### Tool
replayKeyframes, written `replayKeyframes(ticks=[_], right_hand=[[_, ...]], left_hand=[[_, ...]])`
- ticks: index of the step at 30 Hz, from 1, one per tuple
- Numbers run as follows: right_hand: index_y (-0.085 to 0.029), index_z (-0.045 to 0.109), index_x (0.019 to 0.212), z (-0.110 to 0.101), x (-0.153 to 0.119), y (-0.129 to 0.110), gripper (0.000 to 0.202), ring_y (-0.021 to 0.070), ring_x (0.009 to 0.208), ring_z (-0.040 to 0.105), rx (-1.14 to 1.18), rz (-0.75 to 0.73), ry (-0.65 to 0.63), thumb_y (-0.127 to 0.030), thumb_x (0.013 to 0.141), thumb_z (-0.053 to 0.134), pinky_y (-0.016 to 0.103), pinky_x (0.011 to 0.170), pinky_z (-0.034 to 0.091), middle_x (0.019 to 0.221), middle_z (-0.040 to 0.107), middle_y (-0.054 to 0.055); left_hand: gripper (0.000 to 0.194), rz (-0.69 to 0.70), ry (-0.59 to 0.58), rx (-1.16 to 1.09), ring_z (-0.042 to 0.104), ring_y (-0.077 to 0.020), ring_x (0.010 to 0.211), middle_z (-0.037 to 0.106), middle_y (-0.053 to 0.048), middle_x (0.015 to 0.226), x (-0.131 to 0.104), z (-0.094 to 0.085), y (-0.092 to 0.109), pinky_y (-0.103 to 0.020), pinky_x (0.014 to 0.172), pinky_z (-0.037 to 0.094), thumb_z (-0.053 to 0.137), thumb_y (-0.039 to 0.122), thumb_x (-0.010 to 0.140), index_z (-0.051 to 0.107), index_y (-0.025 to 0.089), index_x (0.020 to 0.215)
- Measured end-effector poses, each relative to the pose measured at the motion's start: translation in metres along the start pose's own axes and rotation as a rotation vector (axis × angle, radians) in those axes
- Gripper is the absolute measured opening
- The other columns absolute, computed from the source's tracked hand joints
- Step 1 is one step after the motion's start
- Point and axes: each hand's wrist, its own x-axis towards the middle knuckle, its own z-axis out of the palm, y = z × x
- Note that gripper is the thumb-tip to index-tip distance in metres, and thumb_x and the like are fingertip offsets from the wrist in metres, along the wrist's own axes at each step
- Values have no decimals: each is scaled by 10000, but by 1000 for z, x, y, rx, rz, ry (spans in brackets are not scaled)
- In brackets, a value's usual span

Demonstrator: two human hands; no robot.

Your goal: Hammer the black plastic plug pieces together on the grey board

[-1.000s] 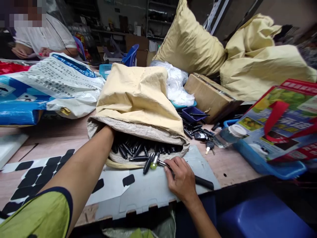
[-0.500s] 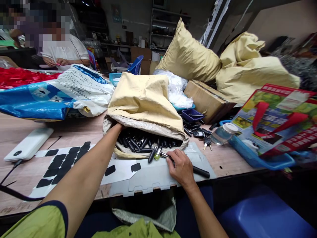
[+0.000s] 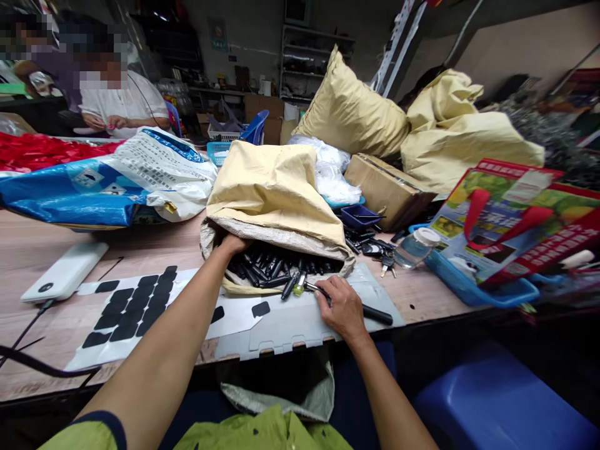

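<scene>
A pale yellow woven sack (image 3: 267,181) lies on the table with its mouth towards me, showing many small black tubular parts (image 3: 269,265) inside. My left hand (image 3: 234,244) reaches into the left side of that mouth, its fingers hidden under the folded edge. My right hand (image 3: 341,306) rests at the front of the sack, closed around a small hammer (image 3: 377,314) with a metal shaft, black grip and yellow-green tip. The hammer's head lies among the black parts at the sack's lip. Under the hand is a grey plastic sheet (image 3: 281,334).
At left are a white power bank (image 3: 65,272), a sheet of black stickers (image 3: 135,306) and a blue-white bag (image 3: 112,187). To the right sit keys (image 3: 387,264), a jar (image 3: 417,247) and a blue basket (image 3: 478,287). Another person (image 3: 117,106) sits across the table.
My left hand has drawn back slightly, showing more of its back at the sack's mouth. My right hand keeps hold of the hammer in much the same place. The view has shifted a little.
</scene>
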Motion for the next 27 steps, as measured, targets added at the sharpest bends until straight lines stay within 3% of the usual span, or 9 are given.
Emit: replayKeyframes(ticks=[5,9,13,15,17,19,21,23,27], right_hand=[[-216,700,1057,0,0,-1,159,222,944,544,-6,7,1,-241,950,585,338,851,414,954,618,54],[-213,703,1054,-2,0,-2,159,222,947,545,-8,12,-6,-239,951,585,339,851,411,954,619,55],[-209,707,1053,-1,0,-2,160,221,940,547,-10,13,4,-237,950,587,334,847,415,947,621,55],[-215,707,1046,0,0,-1,153,220,931,549,-13,8,13,-242,943,596,330,839,418,941,622,53],[-221,708,1035,2,0,1,145,221,924,552,-13,1,24,-249,935,606,327,829,421,934,623,51],[-224,709,1029,3,0,1,143,223,923,555,-10,-5,31,-254,933,607,328,826,424,928,624,51],[-223,710,1035,3,0,1,148,226,924,557,-7,-7,31,-254,934,605,332,829,426,925,625,51],[-221,710,1039,2,0,0,151,228,924,557,-6,-4,33,-252,935,605,336,832,427,926,626,51],[-221,711,1039,1,-1,0,151,230,928,556,-5,0,35,-252,938,603,341,835,430,929,625,50]], left_hand=[[852,-2,-26,18,283,-297,1558,307,-116,1674,-15,-3,6,-359,1277,259,631,514,871,375,123,1583],[692,-29,-7,49,437,-313,1469,524,-119,1550,-24,-8,18,-344,1199,359,602,498,883,551,128,1467],[474,-83,55,96,559,-398,1298,716,-197,1244,-50,-9,35,-457,1104,421,563,461,908,752,98,1148],[394,-65,153,107,559,-373,1261,718,-178,1185,-77,-6,49,-473,1108,404,554,419,918,759,131,1092],[339,0,445,68,570,-324,1192,712,-125,1141,-112,0,68,-464,1081,415,544,386,939,737,178,1126],[294,71,538,20,594,-280,1017,706,-92,1000,-146,10,89,-414,945,464,552,411,961,731,198,1056],[253,198,412,-4,585,-239,877,666,-60,854,-171,23,106,-352,805,464,609,443,941,707,210,937],[254,248,297,22,584,-234,865,659,-49,857,-184,36,117,-344,789,454,701,467,878,683,216,913],[218,194,199,113,593,-248,907,677,-43,908,-181,48,117,-351,782,438,750,379,852,670,221,980]])
